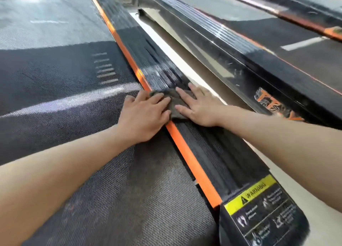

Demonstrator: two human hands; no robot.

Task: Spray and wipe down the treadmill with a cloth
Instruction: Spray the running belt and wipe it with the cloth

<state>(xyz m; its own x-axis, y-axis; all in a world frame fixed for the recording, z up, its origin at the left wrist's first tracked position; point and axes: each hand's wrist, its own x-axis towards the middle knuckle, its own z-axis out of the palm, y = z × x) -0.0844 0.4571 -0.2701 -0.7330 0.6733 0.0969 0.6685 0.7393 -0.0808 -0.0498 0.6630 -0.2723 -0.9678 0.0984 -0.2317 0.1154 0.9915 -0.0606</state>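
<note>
Spotter: Your cloth (pixel 174 102) is a dark grey rag, soft and crumpled, lying on the right side rail (pixel 218 158) of the treadmill (pixel 55 70). It sits partly beneath both of your hands and shows in the gap between them.

Checker: Your left hand (pixel 146 114) lies flat with its fingers straight. The fingertips press on the cloth's left part, and the palm is over the orange strip (pixel 190 158) and the edge of the belt (pixel 120 199). It grips nothing.

Spotter: Your right hand (pixel 201 107) is the same, with fingers spread and straight, laid over the cloth's right part. The heel of the hand is on the rail near its outer edge. Between your hands the cloth bunches into a low ridge.

Checker: Look at the surfaces. The rail is black and ribbed lengthwise with fine grooves. The orange strip is smooth and narrow and runs between rail and belt. The belt is dark with a fine dotted weave, and pale bands of reflected light cross it.

Spotter: At the rail's near end there is a glossy black cap with a yellow warning label (pixel 253 194) above small pictogram panels.

Checker: To your right, across a pale strip of floor (pixel 172 47), a second treadmill (pixel 240 60) lies parallel. Its side is shiny black, and the orange lettering on it is too blurred to read.
</note>
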